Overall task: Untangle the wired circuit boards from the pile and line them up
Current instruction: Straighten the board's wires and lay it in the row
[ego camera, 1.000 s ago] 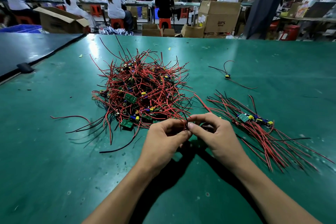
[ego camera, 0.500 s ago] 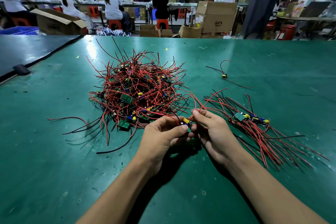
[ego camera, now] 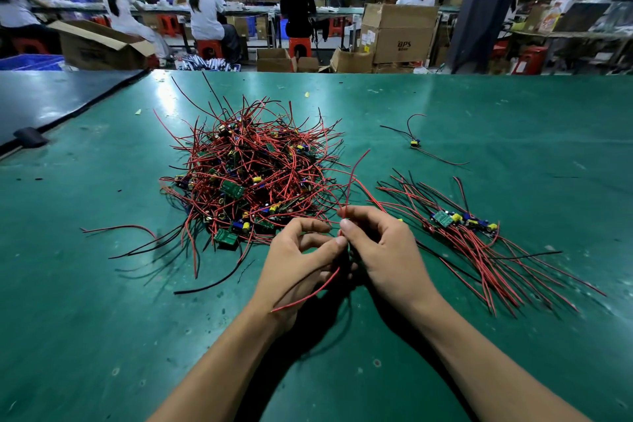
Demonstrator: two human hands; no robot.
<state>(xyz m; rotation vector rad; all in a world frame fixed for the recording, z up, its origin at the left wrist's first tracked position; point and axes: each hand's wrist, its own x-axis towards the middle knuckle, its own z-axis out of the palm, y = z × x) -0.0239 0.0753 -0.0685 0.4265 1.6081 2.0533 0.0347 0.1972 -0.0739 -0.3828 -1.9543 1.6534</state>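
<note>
A tangled pile (ego camera: 255,175) of small green circuit boards with red and black wires lies on the green table (ego camera: 102,301), just beyond my hands. To the right, several boards (ego camera: 460,221) lie side by side with their wires fanned toward me. My left hand (ego camera: 301,260) and my right hand (ego camera: 383,250) meet in front of the pile, and both pinch the red wires (ego camera: 352,178) of one board drawn from it. One red wire rises above my fingers, another trails down under my left hand. The held board itself is hidden between my hands.
A single loose part with wires (ego camera: 415,143) lies far right on the table. A black mat (ego camera: 51,103) with a small black block (ego camera: 30,137) adjoins the table at left. Behind the table are cardboard boxes (ego camera: 399,32) and seated people at benches.
My hands have lifted toward me with the wired board, pulling its red wires out of the pile. The yellow part seen between my fingers half a second ago is now hidden.
</note>
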